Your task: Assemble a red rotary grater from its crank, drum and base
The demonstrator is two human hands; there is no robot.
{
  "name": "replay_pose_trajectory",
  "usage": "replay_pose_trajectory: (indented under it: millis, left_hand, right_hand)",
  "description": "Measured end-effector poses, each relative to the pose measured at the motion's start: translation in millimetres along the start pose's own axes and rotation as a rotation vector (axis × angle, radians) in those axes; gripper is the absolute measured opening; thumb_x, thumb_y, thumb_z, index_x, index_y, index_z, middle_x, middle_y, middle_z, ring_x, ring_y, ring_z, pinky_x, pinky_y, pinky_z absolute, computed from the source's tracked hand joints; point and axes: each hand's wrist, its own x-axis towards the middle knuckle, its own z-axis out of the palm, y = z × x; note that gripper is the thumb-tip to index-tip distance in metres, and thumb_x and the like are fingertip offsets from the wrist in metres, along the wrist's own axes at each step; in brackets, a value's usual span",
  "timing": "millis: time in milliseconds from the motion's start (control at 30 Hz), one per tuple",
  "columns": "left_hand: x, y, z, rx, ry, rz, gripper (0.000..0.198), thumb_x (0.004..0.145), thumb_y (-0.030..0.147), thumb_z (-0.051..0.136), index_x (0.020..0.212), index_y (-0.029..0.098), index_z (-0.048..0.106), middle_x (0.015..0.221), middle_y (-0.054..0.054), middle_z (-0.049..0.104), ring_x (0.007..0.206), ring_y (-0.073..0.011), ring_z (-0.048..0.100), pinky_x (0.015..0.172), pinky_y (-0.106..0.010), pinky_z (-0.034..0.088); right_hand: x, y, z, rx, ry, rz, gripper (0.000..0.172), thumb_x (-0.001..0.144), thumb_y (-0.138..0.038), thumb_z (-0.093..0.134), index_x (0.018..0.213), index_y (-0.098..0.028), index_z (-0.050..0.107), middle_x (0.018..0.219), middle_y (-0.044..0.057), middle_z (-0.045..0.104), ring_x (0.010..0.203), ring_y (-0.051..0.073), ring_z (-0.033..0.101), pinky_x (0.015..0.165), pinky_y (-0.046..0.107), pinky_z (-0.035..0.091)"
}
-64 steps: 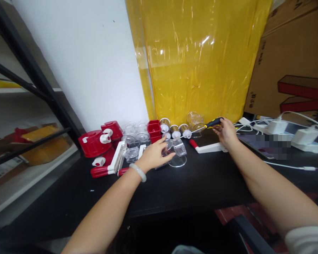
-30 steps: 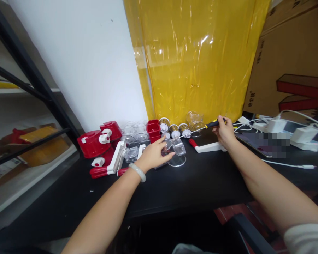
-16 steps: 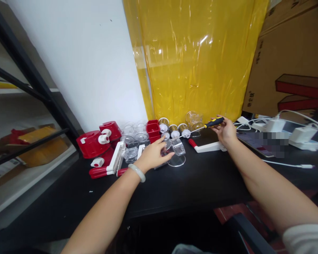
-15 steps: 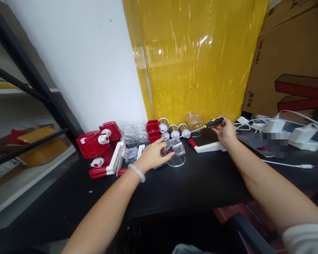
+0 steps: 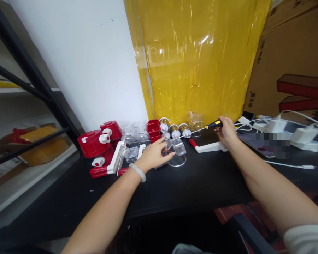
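Observation:
A screwdriver point(image 5: 214, 124) with a black and yellow handle is gripped at its end by my right hand point(image 5: 227, 132). Its long thin shaft slants down to the left, the tip at a clear plastic part point(image 5: 178, 146). My left hand point(image 5: 154, 154), a pale bangle on the wrist, has thumb and fingers around that part and hides some of it. Just behind stand several gold-and-white cylinders point(image 5: 175, 130) and a red square hopper point(image 5: 153, 129). Below my right hand lies a white crank handle point(image 5: 210, 147) with a red grip.
Red housings point(image 5: 91, 144), white crank arms point(image 5: 116, 157) and clear cups point(image 5: 134, 132) crowd the left. On the right lie a phone point(image 5: 255, 144), white chargers point(image 5: 277, 125) and cables. A yellow plastic sheet point(image 5: 201, 63) and a cardboard box point(image 5: 294, 60) stand behind the black table point(image 5: 188, 190).
The fingers of my right hand have shifted and curled around the screwdriver's handle end. My left hand stays on the clear part. The whole view has moved slightly.

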Motion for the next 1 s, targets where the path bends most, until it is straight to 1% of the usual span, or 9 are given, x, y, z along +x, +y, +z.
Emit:
replay_pose_trajectory:
  millis: [100, 200, 267, 333, 433, 533, 700, 833, 1000]
  left_hand:
    - [0.1, -0.5, 0.3, 0.011, 0.002, 0.006, 0.033, 0.086, 0.051, 0.060, 0.073, 0.021, 0.054, 0.150, -0.010, 0.047, 0.121, -0.0293, 0.061, 0.092, -0.041, 0.054]
    - [-0.1, 0.1, -0.2, 0.024, -0.004, 0.007, 0.033, 0.086, 0.051, 0.060, 0.073, 0.021, 0.054, 0.151, -0.010, 0.047, 0.118, -0.0296, 0.063, 0.091, -0.042, 0.055]
    - [-0.3, 0.9, -0.7, 0.031, -0.005, 0.002, 0.033, 0.086, 0.051, 0.060, 0.073, 0.021, 0.055, 0.151, -0.009, 0.047, 0.117, -0.0296, 0.063, 0.090, -0.042, 0.055]
    - [-0.3, 1.5, -0.9, 0.034, -0.003, 0.002, 0.032, 0.086, 0.051, 0.060, 0.074, 0.021, 0.055, 0.150, -0.009, 0.047, 0.117, -0.0292, 0.064, 0.089, -0.042, 0.055]
    - [-0.2, 1.8, -1.0, 0.029, -0.001, 0.005, 0.032, 0.086, 0.051, 0.060, 0.074, 0.021, 0.055, 0.151, -0.009, 0.047, 0.116, -0.0290, 0.064, 0.090, -0.041, 0.055]
    - [0.0, 1.4, -0.9, 0.027, -0.003, 0.002, 0.033, 0.086, 0.051, 0.061, 0.073, 0.021, 0.055, 0.151, -0.009, 0.046, 0.117, -0.0297, 0.063, 0.091, -0.042, 0.055]
    - [0.2, 1.5, -0.7, 0.030, -0.004, 0.015, 0.033, 0.086, 0.050, 0.060, 0.072, 0.021, 0.053, 0.152, -0.009, 0.045, 0.118, -0.0298, 0.063, 0.091, -0.042, 0.054]
    - [0.2, 2.5, -1.5, 0.023, -0.011, 0.006, 0.032, 0.086, 0.049, 0.061, 0.073, 0.021, 0.054, 0.152, -0.009, 0.045, 0.118, -0.0297, 0.063, 0.091, -0.042, 0.054]
    - [0.4, 3.6, -2.6, 0.021, -0.016, 0.003, 0.031, 0.085, 0.049, 0.061, 0.073, 0.021, 0.055, 0.152, -0.010, 0.045, 0.119, -0.0297, 0.062, 0.092, -0.041, 0.054]
  right_hand:
    - [-0.6, -0.6, -0.8, -0.025, 0.002, 0.027, 0.025, 0.081, -0.039, 0.067, 0.077, -0.025, 0.046, 0.049, -0.012, 0.041, 0.033, 0.005, 0.033, 0.036, 0.018, 0.037]
    - [0.8, -1.9, -1.3, -0.071, 0.062, 0.049, 0.026, 0.087, -0.044, 0.058, 0.075, -0.025, 0.045, 0.046, -0.011, 0.037, 0.031, 0.007, 0.031, 0.036, 0.022, 0.039]
    - [2.5, -2.5, -1.7, -0.028, 0.097, 0.095, 0.028, 0.092, -0.047, 0.045, 0.075, -0.025, 0.046, 0.048, -0.008, 0.042, 0.033, 0.010, 0.037, 0.037, 0.025, 0.042]
    - [3.9, -2.4, -2.7, 0.053, 0.083, 0.131, 0.031, 0.093, -0.047, 0.036, 0.076, -0.025, 0.048, 0.054, -0.003, 0.051, 0.040, 0.014, 0.048, 0.041, 0.029, 0.047]
    - [4.6, -1.5, -5.7, 0.098, -0.024, 0.105, 0.029, 0.090, -0.047, 0.040, 0.076, -0.024, 0.052, 0.067, 0.002, 0.061, 0.061, 0.018, 0.063, 0.051, 0.034, 0.055]
    - [3.9, -1.0, -7.2, 0.081, -0.079, 0.093, 0.022, 0.087, -0.041, 0.048, 0.077, -0.023, 0.057, 0.073, 0.004, 0.063, 0.072, 0.019, 0.066, 0.057, 0.033, 0.057]
    - [2.6, 0.2, -4.1, 0.099, 0.024, 0.053, 0.012, 0.084, -0.027, 0.053, 0.076, -0.021, 0.060, 0.070, -0.002, 0.055, 0.062, 0.011, 0.059, 0.048, 0.022, 0.051]
    - [4.2, 2.9, -3.7, 0.016, -0.008, -0.058, 0.022, 0.086, -0.040, 0.060, 0.073, -0.022, 0.057, 0.068, -0.004, 0.051, 0.050, 0.007, 0.049, 0.036, 0.017, 0.040]
    - [6.4, 6.6, -5.8, -0.044, 0.011, -0.090, 0.036, 0.084, -0.052, 0.064, 0.069, -0.022, 0.052, 0.054, -0.006, 0.043, 0.037, 0.005, 0.037, 0.028, 0.017, 0.028]
